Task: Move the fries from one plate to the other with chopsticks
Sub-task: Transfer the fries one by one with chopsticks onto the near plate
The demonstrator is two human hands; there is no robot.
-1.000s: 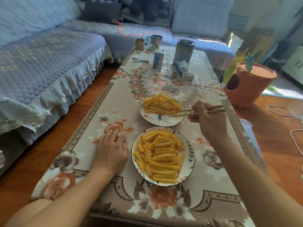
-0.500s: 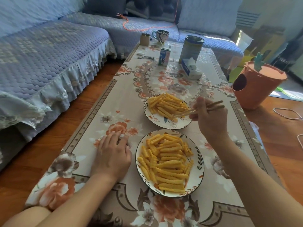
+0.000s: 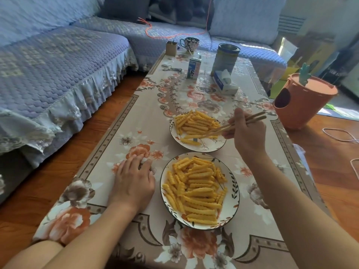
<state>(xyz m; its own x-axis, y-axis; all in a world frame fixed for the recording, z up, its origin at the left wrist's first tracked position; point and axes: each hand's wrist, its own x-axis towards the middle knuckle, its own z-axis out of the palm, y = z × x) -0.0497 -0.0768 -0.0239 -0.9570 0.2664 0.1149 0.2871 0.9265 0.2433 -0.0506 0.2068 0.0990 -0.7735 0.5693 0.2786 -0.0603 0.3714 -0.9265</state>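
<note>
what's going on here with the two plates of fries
A person sits at a low table with a floral cloth. Their right hand holds wooden chopsticks, tips down among the crinkle-cut fries on the far plate. No fry looks lifted yet. The left hand rests flat on the cloth beside the near plate, which is piled with fries too.

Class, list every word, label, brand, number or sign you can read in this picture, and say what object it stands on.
No text here can be read.
Milk carton: blue and white print, too blurred to read.
Tissue box: blue marking on the side, too small to read.
Tall tin: no label legible.
Small brown box: no print visible.
Floral mug: pattern only, no words.
Plates, chopsticks and tablecloth carry no writing.
</note>
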